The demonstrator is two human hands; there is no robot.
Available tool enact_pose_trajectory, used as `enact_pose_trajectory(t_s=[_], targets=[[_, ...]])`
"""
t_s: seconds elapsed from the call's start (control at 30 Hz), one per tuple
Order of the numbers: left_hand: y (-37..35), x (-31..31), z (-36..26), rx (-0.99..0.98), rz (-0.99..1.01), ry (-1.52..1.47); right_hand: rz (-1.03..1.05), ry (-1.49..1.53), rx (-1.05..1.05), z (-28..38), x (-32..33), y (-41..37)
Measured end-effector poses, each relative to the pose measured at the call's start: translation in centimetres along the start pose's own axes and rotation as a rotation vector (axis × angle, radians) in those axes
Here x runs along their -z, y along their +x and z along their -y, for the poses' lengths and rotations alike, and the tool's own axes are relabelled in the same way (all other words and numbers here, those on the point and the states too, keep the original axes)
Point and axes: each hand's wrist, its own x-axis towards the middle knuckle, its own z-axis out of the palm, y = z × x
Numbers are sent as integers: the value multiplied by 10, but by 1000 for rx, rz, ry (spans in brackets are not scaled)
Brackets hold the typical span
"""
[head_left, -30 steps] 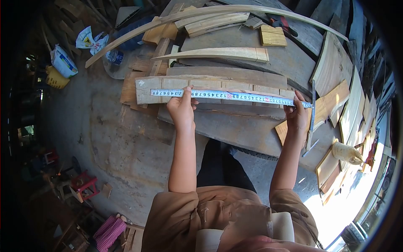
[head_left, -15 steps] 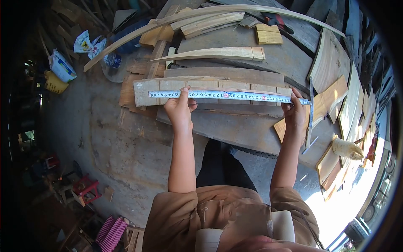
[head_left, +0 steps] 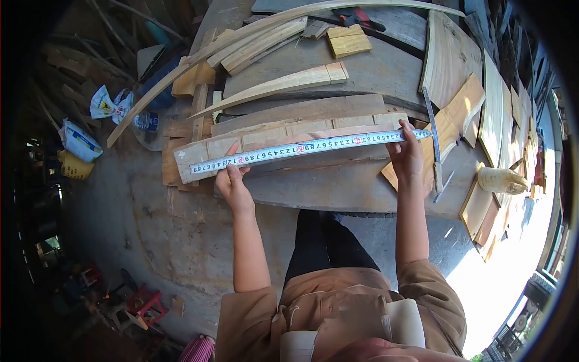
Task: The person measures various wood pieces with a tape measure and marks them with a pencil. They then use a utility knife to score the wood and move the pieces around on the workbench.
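Note:
A white measuring tape (head_left: 301,148) with printed numbers stretches between my hands, slanting up to the right. My left hand (head_left: 234,178) pinches it near its left part, with a short length sticking out beyond the fingers. At the other side, my right hand (head_left: 406,154) grips the tape close to its right end. Beneath and behind the tape lies a pale wooden board (head_left: 188,154) with crosswise lines. Just right of my right hand, a long metal square (head_left: 432,120) stands out against the boards.
A tapered wood piece (head_left: 283,86) and a yellowish block (head_left: 350,41) lie farther back. One long curved strip (head_left: 199,55) arcs over the worktop. Boards spread out at the right, near a pale container (head_left: 500,180). A red stool (head_left: 145,304) stands at lower left.
My left hand has moved left and down along with its part of the tape, so the tape now slants. My right hand has shifted slightly left. The whole view has also shifted.

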Motion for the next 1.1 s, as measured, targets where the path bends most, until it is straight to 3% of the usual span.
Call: enact_pose_trajectory(t_s=[0.03, 0.1, 0.23, 0.27, 0.37, 0.5, 0.67, 0.83, 0.97, 1.03, 1.1], targets=[[2, 2, 3, -1, 10, -1, -6, 3, 7, 0, 4, -2], [6, 5, 4, -460, 164, 383, -34, 51, 48, 0, 6, -7], [7, 12, 7, -353, 418, 327, -23, 111, 61, -3, 26, -7], [4, 12, 8, -238, 446, 300, -79, 125, 61, -2, 31, -7], [7, 10, 19, -116, 362, 380, -132, 269, 80, 3, 36, -9], [21, 10, 28, -44, 300, 254, -107, 331, 129, 6, 40, -9], [24, 8, 24, -139, 312, 303, -122, 291, 131, 0, 40, -4], [18, 15, 16, 150, 356, 330, -97, 313, 100, -4, 39, 1], [20, 14, 22, 213, 317, 293, -140, 273, 76, -8, 40, 1], [25, 14, 18, 163, 342, 575, -117, 179, 91, -9, 40, 1], [21, 8, 10, 118, 305, 660, -180, 144, 90, -10, 34, 1]])
